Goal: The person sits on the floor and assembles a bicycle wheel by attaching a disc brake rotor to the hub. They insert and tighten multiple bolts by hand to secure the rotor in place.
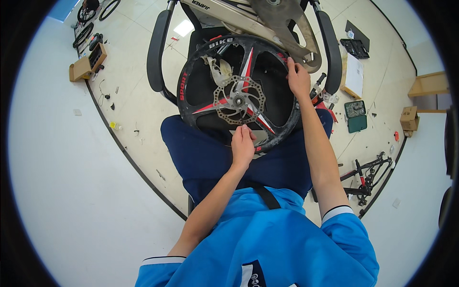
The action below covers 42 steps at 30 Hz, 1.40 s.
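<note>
A black bicycle wheel point(189, 71) with red-and-white spokes leans over my lap, its brake disc point(220, 102) facing up around the hub. My right hand point(299, 81) grips the wheel's rim at the upper right, fingers closed against it. Just below the disc's near edge is my left hand point(243, 146), its thumb and fingertips pinched together. Whatever those fingertips hold, if anything, is too small to tell. Pale crumpled material point(220, 71) shows in the upper left opening between the spokes.
Beyond the wheel, a light-coloured bicycle frame point(229, 13) rests on a chair with black armrests point(160, 50). To the right on the floor lie an open green case point(356, 123), a black tool case point(355, 48) and a black bike frame point(367, 181). A cardboard box point(409, 118) stands farther right.
</note>
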Motion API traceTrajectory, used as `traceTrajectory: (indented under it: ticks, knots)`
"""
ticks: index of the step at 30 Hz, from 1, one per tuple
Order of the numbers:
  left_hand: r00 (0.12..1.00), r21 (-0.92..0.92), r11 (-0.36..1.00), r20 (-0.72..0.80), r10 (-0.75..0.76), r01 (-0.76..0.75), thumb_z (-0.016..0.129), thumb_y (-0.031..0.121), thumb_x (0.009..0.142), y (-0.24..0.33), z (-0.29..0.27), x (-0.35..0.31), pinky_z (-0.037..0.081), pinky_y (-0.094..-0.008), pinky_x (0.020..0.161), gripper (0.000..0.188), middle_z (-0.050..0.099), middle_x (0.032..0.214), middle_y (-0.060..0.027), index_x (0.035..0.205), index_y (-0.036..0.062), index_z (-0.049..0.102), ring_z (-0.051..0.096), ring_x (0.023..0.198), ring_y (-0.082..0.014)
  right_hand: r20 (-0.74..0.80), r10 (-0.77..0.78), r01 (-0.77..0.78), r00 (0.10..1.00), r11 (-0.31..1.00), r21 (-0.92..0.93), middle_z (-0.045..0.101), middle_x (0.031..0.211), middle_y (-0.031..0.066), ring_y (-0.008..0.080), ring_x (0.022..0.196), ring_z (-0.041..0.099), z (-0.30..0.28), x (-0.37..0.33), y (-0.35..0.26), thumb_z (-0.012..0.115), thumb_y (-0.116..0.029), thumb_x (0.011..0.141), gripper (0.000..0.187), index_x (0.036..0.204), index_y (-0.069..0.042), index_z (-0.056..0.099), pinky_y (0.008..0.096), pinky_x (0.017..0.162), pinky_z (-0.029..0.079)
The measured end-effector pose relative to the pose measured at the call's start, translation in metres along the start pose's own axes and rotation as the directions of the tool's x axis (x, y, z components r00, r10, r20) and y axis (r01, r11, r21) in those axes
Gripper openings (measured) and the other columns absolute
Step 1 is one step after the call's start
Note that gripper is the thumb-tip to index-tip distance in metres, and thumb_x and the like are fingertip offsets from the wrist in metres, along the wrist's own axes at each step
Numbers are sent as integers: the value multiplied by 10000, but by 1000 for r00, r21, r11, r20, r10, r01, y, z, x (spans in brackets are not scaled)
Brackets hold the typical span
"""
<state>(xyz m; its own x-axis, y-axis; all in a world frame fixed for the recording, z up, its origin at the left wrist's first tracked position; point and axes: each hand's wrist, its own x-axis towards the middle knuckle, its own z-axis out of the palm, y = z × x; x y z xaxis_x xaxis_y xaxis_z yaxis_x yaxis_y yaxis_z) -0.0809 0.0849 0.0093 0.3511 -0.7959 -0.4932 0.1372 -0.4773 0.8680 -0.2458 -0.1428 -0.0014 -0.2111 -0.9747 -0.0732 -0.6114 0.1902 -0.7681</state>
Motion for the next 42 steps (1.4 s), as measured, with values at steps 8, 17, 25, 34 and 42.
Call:
traceTrajectory:
  ticks: [8, 17, 25, 34, 42]
  knots:
    - [981, -301, 942, -75, -178, 148, 429, 425, 1119, -13, 26, 11, 255, -250, 534, 386, 295, 674, 61, 876, 127, 467, 291, 585, -58, -21, -19, 19, 1000, 999, -28, 725, 1044, 271, 449, 1047, 674, -2, -3, -3, 469, -628, 998, 680, 1082, -7, 734, 477, 928, 504]
    - [965, -382, 914, -155, -212, 139, 422, 444, 1118, -17, 40, 13, 266, -276, 522, 397, 317, 673, 61, 868, 137, 454, 297, 576, -64, -20, -54, 52, 998, 993, -105, 713, 1087, 281, 465, 1078, 655, 0, -2, -2, 389, -628, 1028, 704, 1103, -4, 706, 512, 938, 489]
    - [935, -610, 758, -74, -346, 232, 362, 456, 1128, 16, 55, 6, 280, -295, 526, 421, 320, 659, 52, 885, 123, 450, 310, 560, -104, 0, -36, 36, 999, 992, -124, 709, 1101, 283, 469, 1096, 646, 0, 0, 1, 359, -630, 1039, 713, 1110, -5, 695, 525, 944, 484]
    - [869, -800, 399, 286, -404, 449, 338, 462, 1131, 64, 86, 19, 260, -332, 557, 480, 231, 628, 23, 765, 152, 336, 212, 544, -138, -45, -27, 23, 999, 996, -89, 705, 1051, 299, 490, 1046, 654, 0, -17, 16, 370, -628, 1041, 707, 1060, 5, 683, 535, 914, 486]
    - [839, -419, 832, 536, -98, 365, 433, 435, 1117, 46, 22, -10, 272, -274, 564, 435, 269, 641, 46, 813, 125, 402, 249, 556, -102, 48, -8, 4, 999, 997, 78, 718, 1040, 264, 458, 1040, 663, -5, -11, 33, 444, -532, 1058, 598, 1120, 18, 668, 464, 901, 499]
